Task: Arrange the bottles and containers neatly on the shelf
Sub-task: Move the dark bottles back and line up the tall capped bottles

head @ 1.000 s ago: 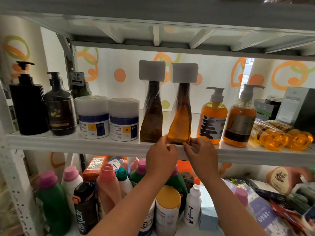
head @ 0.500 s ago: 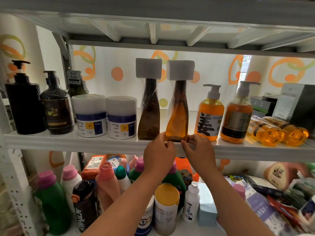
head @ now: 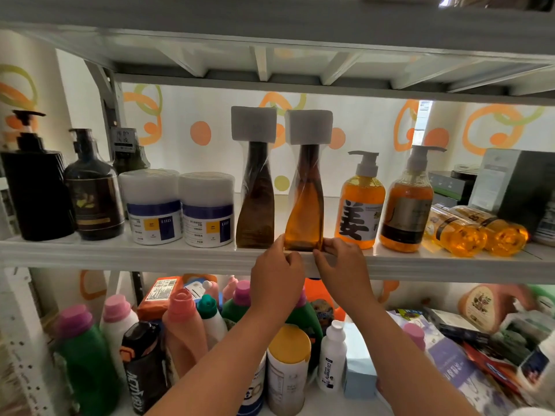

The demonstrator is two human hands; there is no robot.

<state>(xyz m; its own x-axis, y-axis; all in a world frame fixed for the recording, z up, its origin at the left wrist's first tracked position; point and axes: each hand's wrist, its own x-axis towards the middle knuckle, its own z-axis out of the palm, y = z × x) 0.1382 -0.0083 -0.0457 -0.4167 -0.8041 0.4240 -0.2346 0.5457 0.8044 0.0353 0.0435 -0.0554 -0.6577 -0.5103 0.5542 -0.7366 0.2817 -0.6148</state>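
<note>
1. White shelf [head: 120, 253] carries a packed row; narrow gaps separate neighbours.
2. Left hand [head: 277, 273] and right hand [head: 341, 265] pinch the amber bottle [head: 304, 217] at its base, fingers clamped from both sides.
3. It stands upright at the front edge, cap up.
4. Two orange bottles [head: 477, 231] lie sideways at far right.

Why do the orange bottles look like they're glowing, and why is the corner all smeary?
Head view: light from behind shines through the amber bottle and orange pump bottle; the dark pump bottle blocks it. Lower right, the packages are blurred.
</note>
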